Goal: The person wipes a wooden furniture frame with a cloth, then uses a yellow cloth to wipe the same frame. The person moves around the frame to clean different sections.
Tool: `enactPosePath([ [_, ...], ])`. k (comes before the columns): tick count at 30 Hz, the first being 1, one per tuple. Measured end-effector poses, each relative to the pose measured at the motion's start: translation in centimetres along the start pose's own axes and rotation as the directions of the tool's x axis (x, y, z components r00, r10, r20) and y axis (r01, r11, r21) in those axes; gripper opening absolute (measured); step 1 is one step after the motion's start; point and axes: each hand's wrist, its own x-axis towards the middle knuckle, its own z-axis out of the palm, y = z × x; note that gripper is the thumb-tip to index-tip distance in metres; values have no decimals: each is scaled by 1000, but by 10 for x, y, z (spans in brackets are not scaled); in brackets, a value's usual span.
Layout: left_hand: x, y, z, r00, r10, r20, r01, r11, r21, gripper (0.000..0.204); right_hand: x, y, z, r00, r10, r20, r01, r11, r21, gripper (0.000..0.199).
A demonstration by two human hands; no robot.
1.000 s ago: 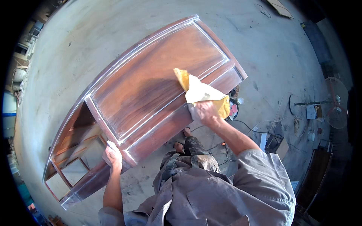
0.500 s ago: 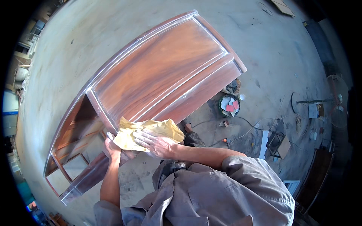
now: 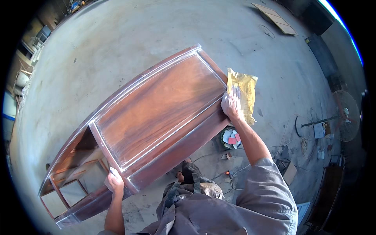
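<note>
A reddish-brown wooden cabinet (image 3: pixel 156 113) with a curved outer edge and a raised panel lies tilted across the middle; pale dust lines its grooves. My left hand (image 3: pixel 114 181) is closed on the cabinet's frame, beside the open compartment at its lower left. At the cabinet's right end, my right hand (image 3: pixel 232 105) holds a crumpled yellow sheet of sandpaper (image 3: pixel 247 96). The sheet sticks out past the wood's edge, and white dust coats the fingers. Part of the sheet is hidden by the hand.
Below the cabinet's right end stands a round bin (image 3: pixel 230 139) with red and pale scraps. Cables (image 3: pixel 239 182) cross the floor to its right. A standing fan (image 3: pixel 345 115) is at far right, and a flat wooden panel (image 3: pixel 275 18) lies at upper right.
My right hand has carried the sandpaper up and right, from the near side by my left hand to the cabinet's right end. My left hand remains at the frame. The view has shifted.
</note>
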Motion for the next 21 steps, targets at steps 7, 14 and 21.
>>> enactPosePath([
  [7,12,32,-8,997,-74,-34,77,991,110,59,2,-15,-27,992,-116,42,113,992,64,64],
  [14,16,64,-18,996,-50,70,37,984,177,42,179,-86,42,965,-247,83,247,969,10,63],
  [21,51,127,-122,954,243,178,-227,968,-107,38,157,-200,114,711,-493,-501,547,836,-45,48],
])
